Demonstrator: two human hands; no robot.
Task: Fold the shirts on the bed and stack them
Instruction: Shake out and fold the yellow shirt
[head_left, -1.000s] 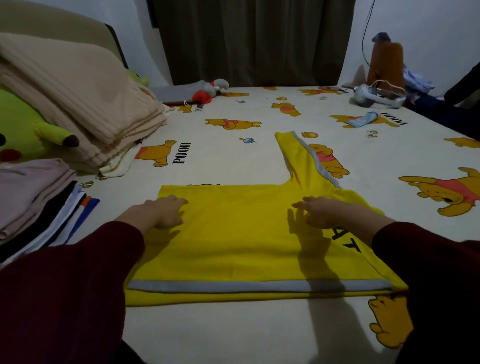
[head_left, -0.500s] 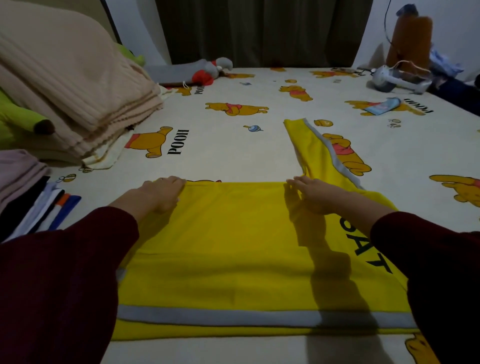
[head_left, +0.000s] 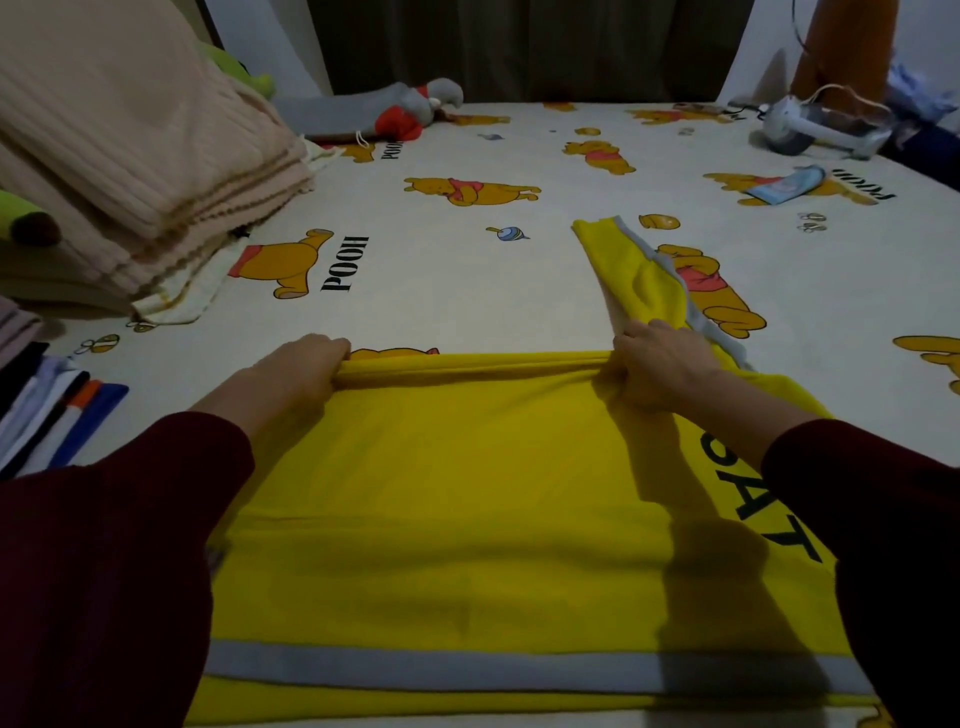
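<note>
**Far edge gripped, fold about to come over**

Spread flat across the near part of the bed: the yellow shirt, grey-banded hem nearest. Farther up, far edge bunched and clamped at both ends, left hand and right hand with fingers curled round the cloth. Beyond, one sleeve trailing outward, not yet tucked. Likely next: edge lifted evenly, drawn toward the hem. Folded stack waiting left.
</note>
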